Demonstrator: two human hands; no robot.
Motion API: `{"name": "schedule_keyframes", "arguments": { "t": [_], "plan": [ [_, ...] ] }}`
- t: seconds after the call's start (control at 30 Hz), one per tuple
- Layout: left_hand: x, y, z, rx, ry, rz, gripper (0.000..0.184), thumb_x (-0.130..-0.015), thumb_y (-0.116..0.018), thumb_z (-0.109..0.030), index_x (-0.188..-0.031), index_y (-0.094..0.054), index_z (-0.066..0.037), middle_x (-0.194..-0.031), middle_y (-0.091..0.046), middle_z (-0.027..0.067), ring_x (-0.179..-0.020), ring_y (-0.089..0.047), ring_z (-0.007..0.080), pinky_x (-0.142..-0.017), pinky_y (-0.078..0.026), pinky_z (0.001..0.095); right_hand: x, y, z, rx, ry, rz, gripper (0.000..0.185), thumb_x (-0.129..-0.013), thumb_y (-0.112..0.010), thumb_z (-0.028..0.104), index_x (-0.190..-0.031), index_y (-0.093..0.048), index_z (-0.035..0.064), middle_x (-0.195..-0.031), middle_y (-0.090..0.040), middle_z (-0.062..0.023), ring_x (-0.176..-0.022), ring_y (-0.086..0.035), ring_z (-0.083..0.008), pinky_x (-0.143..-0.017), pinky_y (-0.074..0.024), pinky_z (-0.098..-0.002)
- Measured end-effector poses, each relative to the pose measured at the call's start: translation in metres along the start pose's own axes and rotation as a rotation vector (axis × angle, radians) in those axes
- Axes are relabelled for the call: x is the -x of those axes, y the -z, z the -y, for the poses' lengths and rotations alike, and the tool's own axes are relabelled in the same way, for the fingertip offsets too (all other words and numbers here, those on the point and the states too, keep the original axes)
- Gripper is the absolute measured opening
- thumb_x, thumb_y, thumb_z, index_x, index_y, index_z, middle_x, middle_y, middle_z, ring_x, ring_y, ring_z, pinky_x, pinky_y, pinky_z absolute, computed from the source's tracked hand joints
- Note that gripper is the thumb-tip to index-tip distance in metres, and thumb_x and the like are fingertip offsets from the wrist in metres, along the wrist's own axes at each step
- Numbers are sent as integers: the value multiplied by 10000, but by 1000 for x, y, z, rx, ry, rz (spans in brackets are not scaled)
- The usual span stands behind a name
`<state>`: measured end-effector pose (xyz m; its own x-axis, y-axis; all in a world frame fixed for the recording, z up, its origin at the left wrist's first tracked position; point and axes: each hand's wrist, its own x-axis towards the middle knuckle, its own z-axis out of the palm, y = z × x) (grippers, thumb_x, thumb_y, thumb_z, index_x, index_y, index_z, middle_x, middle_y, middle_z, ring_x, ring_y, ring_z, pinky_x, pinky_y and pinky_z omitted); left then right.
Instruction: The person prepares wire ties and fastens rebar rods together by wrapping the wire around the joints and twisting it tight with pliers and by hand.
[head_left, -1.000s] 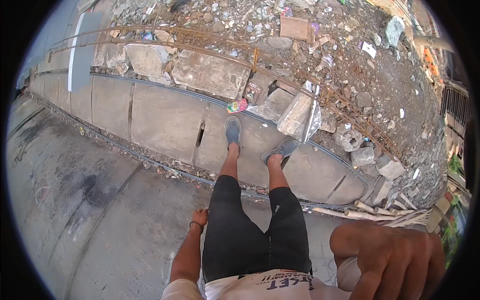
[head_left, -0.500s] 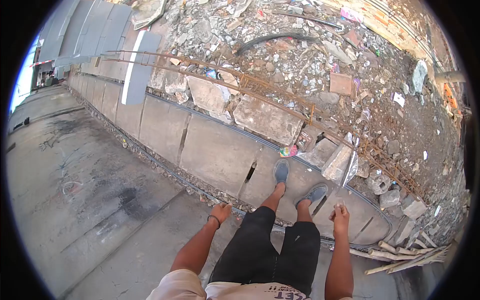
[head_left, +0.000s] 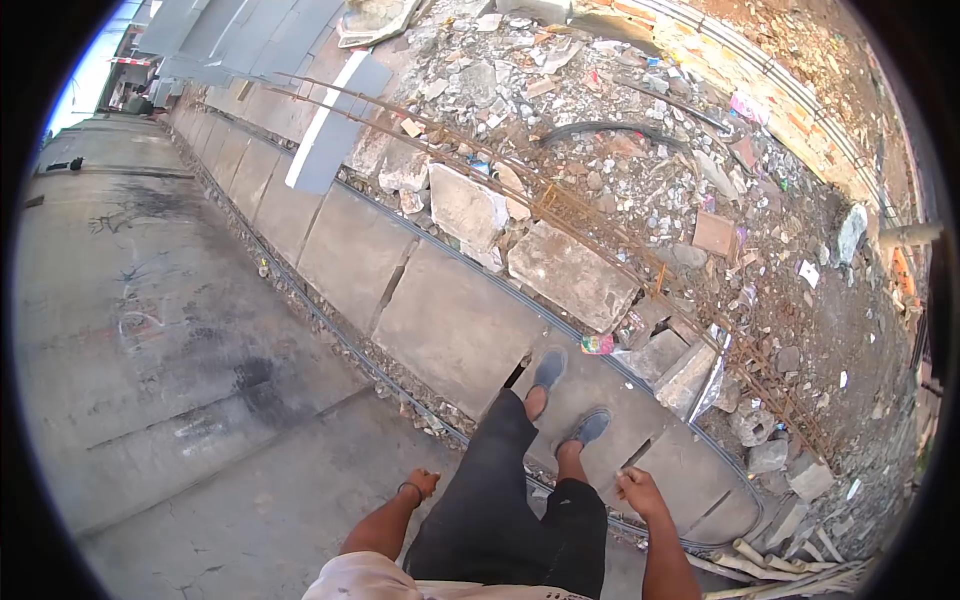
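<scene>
Lowered since the first frame, the right hand (head_left: 641,494) hangs over the near edge of the concrete walkway (head_left: 440,312), the left hand (head_left: 425,484) beside black shorts (head_left: 478,500). Both curl narrow; contents unclear.

Black shorts (head_left: 475,515) on my feed, blue-grey shoes (head_left: 550,366), a pale cream shirt (head_left: 365,578), a dark wristband (head_left: 409,487), grey-beige slabs (head_left: 445,320), grey ground (head_left: 290,500) with blackish smudges (head_left: 262,385), rust-orange rods (head_left: 549,196), a pink-and-green wrapper (head_left: 597,345), a grey panel (head_left: 350,125) edged in white, a brownish tile (head_left: 714,232) I make out
</scene>
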<state>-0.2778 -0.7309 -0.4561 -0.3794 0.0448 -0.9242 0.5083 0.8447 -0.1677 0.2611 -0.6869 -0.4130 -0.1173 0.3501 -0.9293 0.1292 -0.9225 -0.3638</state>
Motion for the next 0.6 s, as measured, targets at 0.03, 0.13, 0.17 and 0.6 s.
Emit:
{"name": "schedule_keyframes", "arguments": {
  "t": [0.03, 0.13, 0.17, 0.6],
  "plan": [
    [2, 9, 7, -81, -8, 5, 410, -909, -617, -395, -879, -700, 5, -745, -691, 125, -635, -658, 244, -622, -533, 388, -4, -3, 44, -7, 88, 4, 285, -996, -574, 257, -911, -623, -11, -734, -627, -52, -660, -573, -115, -633, -466, -292],
    [-30, 41, 44, -250, -11, 10, 436, -918, -572, -427, -849, -708, -18, -767, -707, 135, -653, -679, 256, -643, -541, 399, -26, -15, 170, 13, 259, -65, 242, -1018, -557, 234, -949, -617, 11, -767, -621, -34, -687, -580, -110, -655, -479, -278],
    [-45, 51, 49, -338, -6, 6, 455, -924, -545, -443, -835, -711, -29, -779, -714, 139, -668, -691, 260, -654, -545, 404, -37, -22, 214, -24, 347, -96, 228, -1016, -560, 226, -958, -614, 13, -762, -603, -25, -684, -565, -102, -651, -474, -278],
    [-174, 263, -70, 398, 109, 55, 261, -945, -624, -279, -957, -624, -18, -694, -648, 75, -546, -588, 157, -494, -458, 309, -452, -53, 629, 837, 752, -701, 251, -979, -521, 249, -1054, -593, 20, -954, -657, -246, -905, -637, -421, -791, -483, -502]
  ]
}}
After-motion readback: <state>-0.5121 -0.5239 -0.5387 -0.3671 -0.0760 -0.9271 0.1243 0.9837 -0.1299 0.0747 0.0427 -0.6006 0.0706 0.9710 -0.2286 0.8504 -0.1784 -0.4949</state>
